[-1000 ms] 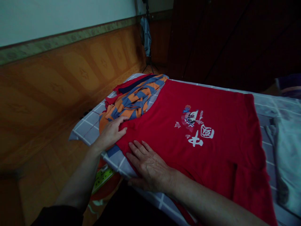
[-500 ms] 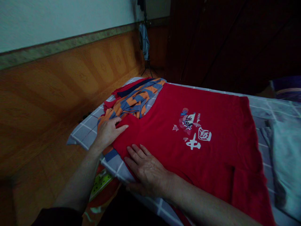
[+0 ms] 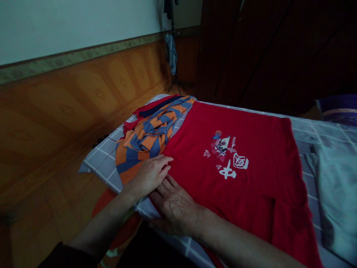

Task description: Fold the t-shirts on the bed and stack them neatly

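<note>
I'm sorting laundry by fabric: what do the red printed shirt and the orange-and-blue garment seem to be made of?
Red printed shirt: probably soft cotton-like knit, matt; it lies mostly smooth with no sheen.
Orange-and-blue garment: likely thin, supple cloth, also matt, as it bunches in loose folds; the dim light leaves its fibre open.

Red shirt (image 3: 245,186) w/ "CHINA" (image 3: 234,141) (+ 中國 (image 3: 231,172))

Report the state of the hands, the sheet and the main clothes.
Red shirt, spread out, print up.
Left hand, fingers bent, on the shirt.
Right hand, flat on the shirt.
Striped cloth, crumpled.
Sheet, spread underneath.
Pale cloth, lying, partly out of frame.
Blue cloth, hanging.
</note>
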{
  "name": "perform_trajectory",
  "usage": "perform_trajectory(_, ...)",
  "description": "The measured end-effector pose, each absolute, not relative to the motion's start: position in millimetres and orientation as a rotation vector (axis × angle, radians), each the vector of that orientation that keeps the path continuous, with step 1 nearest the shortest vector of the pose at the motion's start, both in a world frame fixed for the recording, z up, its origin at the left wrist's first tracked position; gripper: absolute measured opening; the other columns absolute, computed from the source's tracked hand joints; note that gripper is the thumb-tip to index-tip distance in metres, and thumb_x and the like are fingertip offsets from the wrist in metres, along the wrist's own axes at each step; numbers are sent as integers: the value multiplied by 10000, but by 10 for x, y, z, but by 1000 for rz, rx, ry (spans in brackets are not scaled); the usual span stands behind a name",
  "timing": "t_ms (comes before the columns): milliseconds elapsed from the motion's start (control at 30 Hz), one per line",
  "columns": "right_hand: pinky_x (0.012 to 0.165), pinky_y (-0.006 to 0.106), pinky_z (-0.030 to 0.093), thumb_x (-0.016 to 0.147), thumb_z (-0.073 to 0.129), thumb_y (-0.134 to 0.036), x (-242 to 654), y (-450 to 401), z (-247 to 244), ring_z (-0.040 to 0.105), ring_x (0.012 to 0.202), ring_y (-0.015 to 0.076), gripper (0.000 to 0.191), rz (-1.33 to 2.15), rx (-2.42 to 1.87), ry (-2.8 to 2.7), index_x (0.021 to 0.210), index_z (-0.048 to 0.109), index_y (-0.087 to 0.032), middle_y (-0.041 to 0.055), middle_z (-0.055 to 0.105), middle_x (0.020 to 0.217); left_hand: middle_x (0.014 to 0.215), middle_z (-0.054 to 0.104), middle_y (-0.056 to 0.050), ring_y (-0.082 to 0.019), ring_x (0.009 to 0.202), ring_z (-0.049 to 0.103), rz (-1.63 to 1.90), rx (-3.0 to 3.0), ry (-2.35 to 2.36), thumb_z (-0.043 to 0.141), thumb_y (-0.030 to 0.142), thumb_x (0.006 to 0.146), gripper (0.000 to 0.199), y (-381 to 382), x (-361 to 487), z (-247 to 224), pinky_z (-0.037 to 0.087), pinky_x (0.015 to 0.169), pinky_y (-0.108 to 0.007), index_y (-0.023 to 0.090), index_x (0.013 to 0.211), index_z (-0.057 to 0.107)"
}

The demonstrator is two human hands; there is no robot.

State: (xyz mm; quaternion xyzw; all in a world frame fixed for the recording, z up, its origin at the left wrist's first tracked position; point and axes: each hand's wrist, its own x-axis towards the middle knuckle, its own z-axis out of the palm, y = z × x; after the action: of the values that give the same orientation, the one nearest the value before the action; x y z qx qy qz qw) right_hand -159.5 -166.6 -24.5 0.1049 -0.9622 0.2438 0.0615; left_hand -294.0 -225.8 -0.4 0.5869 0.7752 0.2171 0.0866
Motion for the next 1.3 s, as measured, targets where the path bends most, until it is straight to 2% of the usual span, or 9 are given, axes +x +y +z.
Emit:
perform_trajectory(167,1133,496,120,838,546,-500,-1581,-1670,-284,186,1378,320,752,688,327,-2933,1408,329,-60,204,324,1456,982,679,-30,-163,904,629,781,1702,2224,511,130,853,276,-2222,-2874,7,476,832,-279,193,1093,633)
perform_trajectory(267,1116,500,178,839,542,-506,-1559,-1713,-296,241,1352,333,746,611,300,-2913,1388,347,-41,220,347,1435,950,686,-33,-167,868,640,789,1591,2108,544,224,859,293,-2221,-2885,45,491,813,-287,190,1142,614)
perform_trajectory(400,1033,417,339,916,438,-308,-1496,-1791,-185,434,1212,295,386,473,366,-2814,1199,527,-61,187,486,1315,1076,675,-69,-181,969,639,1094,1396,1952,388,372,949,385,-2242,-3021,101,505,832,-295,180,1246,540)
perform_trajectory(467,990,371,381,918,398,-232,-1463,-1799,-91,494,1132,260,298,463,392,-2757,1119,568,-90,152,537,1253,1098,672,-71,-189,1011,626,1174,1398,1985,362,383,958,395,-2238,-3111,110,489,884,-313,180,1246,541)
perform_trajectory(567,1024,381,355,917,414,-289,-1445,-1760,-28,443,1203,274,375,470,305,-2693,1222,515,-95,151,477,1341,1104,676,-62,-190,1045,612,1074,1554,2082,383,344,950,365,-2200,-3233,59,445,970,-345,180,1217,569)
perform_trajectory(633,1058,416,318,916,436,-359,-1458,-1729,-81,362,1283,302,476,437,260,-2718,1296,460,-74,172,401,1414,1198,635,-75,-201,1149,555,938,1714,2110,379,314,945,367,-2163,-3300,-23,392,1036,-380,169,1221,572)
perform_trajectory(767,1048,455,329,878,486,-483,-1503,-1729,-288,401,1254,335,606,381,252,-2871,1264,488,-17,220,467,1345,1401,464,-90,-204,1323,377,669,1925,2116,351,323,953,433,-2130,-3419,-205,275,1126,-405,146,1323,488)
perform_trajectory(900,1039,453,343,883,476,-483,-1518,-1756,-356,437,1225,334,582,373,236,-2909,1239,521,-24,210,499,1320,1443,407,-90,-195,1326,373,587,1903,2179,288,355,971,492,-2170,-3553,-256,279,1128,-381,137,1405,369)
perform_trajectory(1300,1050,451,327,864,513,-487,-1500,-1755,-366,419,1242,325,605,364,238,-2868,1246,512,-18,215,488,1334,1406,423,-126,-201,1321,351,286,2057,2136,393,188,895,479,-2151,-3726,-116,285,1108,-395,121,1369,400)
